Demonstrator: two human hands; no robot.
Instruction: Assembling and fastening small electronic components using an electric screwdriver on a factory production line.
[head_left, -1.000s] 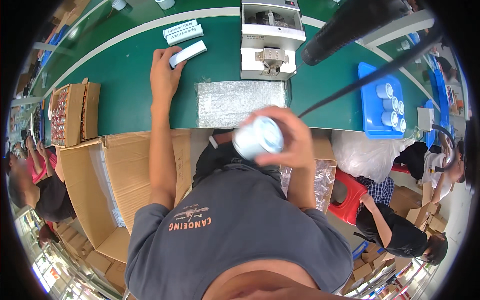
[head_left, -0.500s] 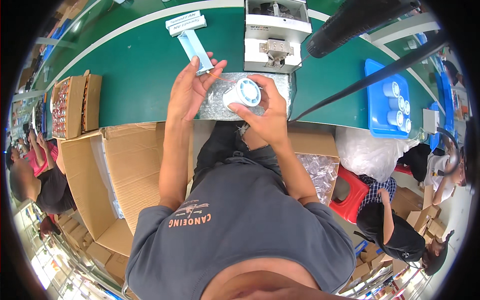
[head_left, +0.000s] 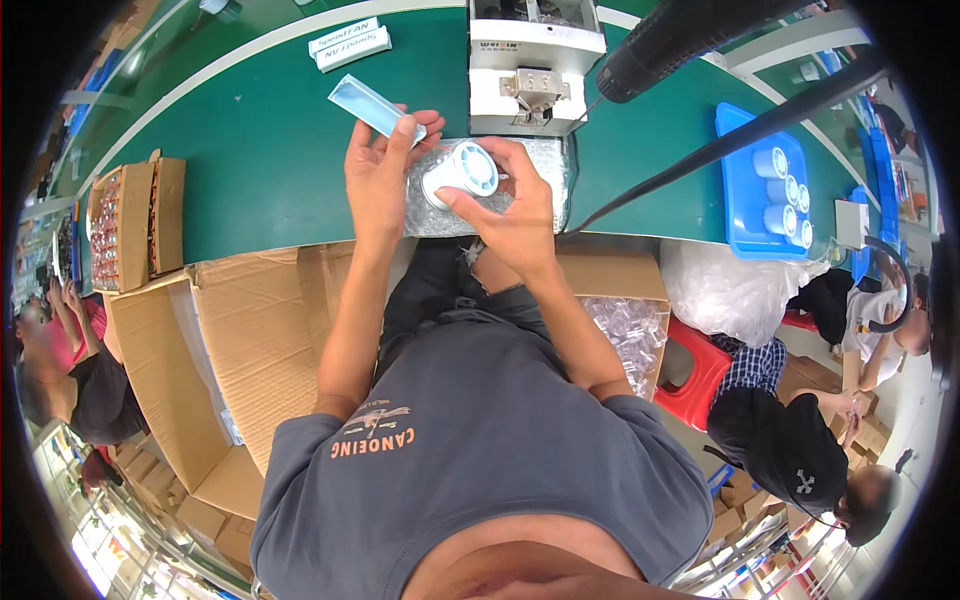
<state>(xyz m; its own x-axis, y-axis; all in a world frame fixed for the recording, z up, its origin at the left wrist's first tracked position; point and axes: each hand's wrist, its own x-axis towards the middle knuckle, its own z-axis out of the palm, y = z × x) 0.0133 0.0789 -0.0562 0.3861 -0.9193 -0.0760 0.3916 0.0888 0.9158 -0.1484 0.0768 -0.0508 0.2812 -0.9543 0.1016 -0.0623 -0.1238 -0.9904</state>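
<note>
My left hand (head_left: 380, 170) is closed on one end of a long, light blue trough-shaped piece (head_left: 368, 104), which slants up and away to the left. In my right hand (head_left: 522, 190) is a white cylinder (head_left: 438, 186) with a slotted light blue round end, gripped between thumb and fingers. That slotted end faces up and to the right. The two pieces are close together but apart, both above a bubble-wrap pad (head_left: 425, 222) at the near edge of the green table (head_left: 270, 150). No wire between them can be made out.
A white machine (head_left: 490, 90) stands beyond the pad, with two small white boxes (head_left: 350, 48) to its left. A black tubular tool (head_left: 670, 45) and cable hang at right. The blue tray (head_left: 740, 235) holds several white cylinders. Cartons (head_left: 265, 310) line the near edge.
The light blue piece has swung further left and lies flatter. An orange wire seen earlier between the two pieces no longer shows. The whole view has shifted slightly; my right hand still holds the cylinder.
</note>
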